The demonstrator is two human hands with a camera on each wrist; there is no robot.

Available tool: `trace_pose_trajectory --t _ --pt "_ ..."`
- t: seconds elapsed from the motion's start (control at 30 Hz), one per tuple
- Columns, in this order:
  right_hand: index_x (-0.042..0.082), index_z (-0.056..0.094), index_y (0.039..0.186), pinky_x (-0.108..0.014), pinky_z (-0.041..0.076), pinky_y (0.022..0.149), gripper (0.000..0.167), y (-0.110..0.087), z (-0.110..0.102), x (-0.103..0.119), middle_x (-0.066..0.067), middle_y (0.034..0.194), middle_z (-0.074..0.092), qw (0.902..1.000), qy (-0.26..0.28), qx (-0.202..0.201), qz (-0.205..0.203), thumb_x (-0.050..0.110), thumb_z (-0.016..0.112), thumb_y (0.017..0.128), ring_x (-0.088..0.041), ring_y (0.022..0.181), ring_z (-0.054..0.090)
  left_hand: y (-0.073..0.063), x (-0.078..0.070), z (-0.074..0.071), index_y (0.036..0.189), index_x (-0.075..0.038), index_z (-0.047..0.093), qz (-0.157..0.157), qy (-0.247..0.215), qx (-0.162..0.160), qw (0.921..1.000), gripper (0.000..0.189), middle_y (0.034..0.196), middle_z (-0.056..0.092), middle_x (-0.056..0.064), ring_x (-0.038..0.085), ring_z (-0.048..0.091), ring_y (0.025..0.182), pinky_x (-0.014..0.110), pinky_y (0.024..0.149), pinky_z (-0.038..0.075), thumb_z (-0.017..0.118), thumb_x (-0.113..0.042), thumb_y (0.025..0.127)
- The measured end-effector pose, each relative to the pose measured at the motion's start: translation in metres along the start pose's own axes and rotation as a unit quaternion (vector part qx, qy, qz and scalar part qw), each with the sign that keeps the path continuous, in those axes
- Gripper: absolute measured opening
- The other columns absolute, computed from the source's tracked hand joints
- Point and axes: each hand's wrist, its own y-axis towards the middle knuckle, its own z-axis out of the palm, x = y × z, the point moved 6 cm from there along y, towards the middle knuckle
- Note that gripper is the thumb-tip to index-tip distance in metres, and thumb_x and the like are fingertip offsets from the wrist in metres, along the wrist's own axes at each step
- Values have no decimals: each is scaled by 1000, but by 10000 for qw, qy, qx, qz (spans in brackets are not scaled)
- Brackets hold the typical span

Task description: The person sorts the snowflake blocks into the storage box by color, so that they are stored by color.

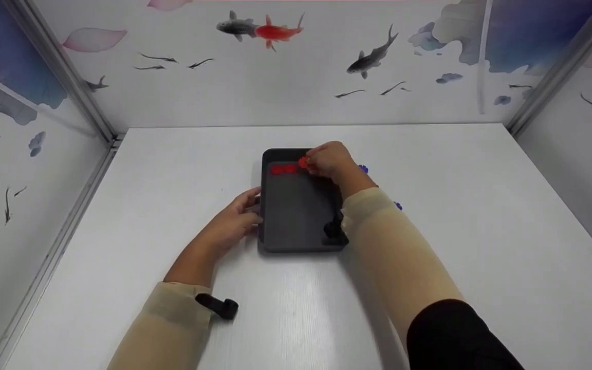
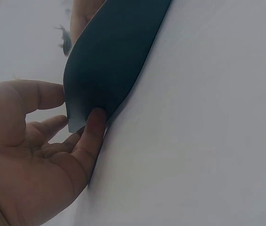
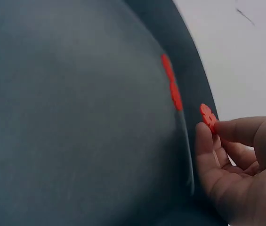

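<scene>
A dark grey rectangular tray (image 1: 301, 216) lies on the white table. Along its far inner wall, two small red flower-shaped pieces (image 3: 171, 82) form a row at the left. My right hand (image 1: 331, 159) is over the tray's far right part and pinches another red flower-shaped piece (image 3: 208, 117) between thumb and fingertips, just beyond the row's end. My left hand (image 1: 237, 218) touches the tray's left outer wall, its thumb and fingers spread; in the left wrist view, fingertips (image 2: 96, 120) rest against the dark wall.
Right of the tray, partly behind my right arm, small blue-purple pieces (image 1: 363, 168) lie on the table (image 1: 481, 231). White panels printed with fish (image 1: 373, 56) stand at the back and both sides. A black strap end (image 1: 219, 306) sticks out from the left sleeve.
</scene>
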Motion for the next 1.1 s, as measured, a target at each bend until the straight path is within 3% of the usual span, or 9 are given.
trace_pose_trajectory --t 0.17,0.37,0.6,0.8,0.93,1.03,1.1 --pt "5 75 124 -27 64 78 25 4 1 -2 -8 110 69 9958 -834 -375 70 5 64 102 -14 80 70 0 1 0 169 -26 31 -82 63 -49 9999 75 169 40 4 26 48 151 49 121 46 55 -6 101" --pt "10 76 92 -25 60 69 23 5 2 1 -1 83 66 9721 -2256 -635 -120 17 56 102 -12 70 67 0 -1 1 170 -25 30 -105 67 -51 9999 77 170 39 3 25 49 151 48 120 47 55 -6 100" --pt "14 67 76 -27 59 69 28 2 4 4 0 78 65 9617 -2650 -656 -259 17 54 101 -13 69 65 2 2 0 169 -25 33 -111 32 -84 9999 77 168 42 2 23 49 150 47 119 48 57 -6 99" --pt "15 62 69 -27 49 60 32 0 7 12 -2 79 62 9440 -3201 -654 -471 15 50 98 -18 71 60 2 1 0 169 -25 31 -90 162 -64 9998 77 170 40 3 25 48 151 48 119 48 56 -6 99" --pt "11 68 74 -28 47 59 30 -3 8 18 -3 82 62 9420 -3262 -569 -550 16 50 97 -20 74 58 1 -1 0 170 -25 31 -80 187 -44 9998 77 171 39 4 26 47 152 49 120 48 55 -6 100" --pt "7 80 92 -29 49 64 30 -8 5 21 -5 91 67 9464 -3130 -514 -602 17 53 98 -20 80 59 0 -1 0 170 -25 30 -85 212 -44 9997 77 171 38 4 26 47 153 49 120 47 56 -7 100" --pt "6 83 110 -31 54 75 31 -13 2 25 -7 106 73 9522 -2953 -458 -630 18 56 100 -20 90 63 -1 -1 0 170 -26 30 -106 256 -67 9996 76 171 38 3 25 46 154 49 121 47 56 -8 101"
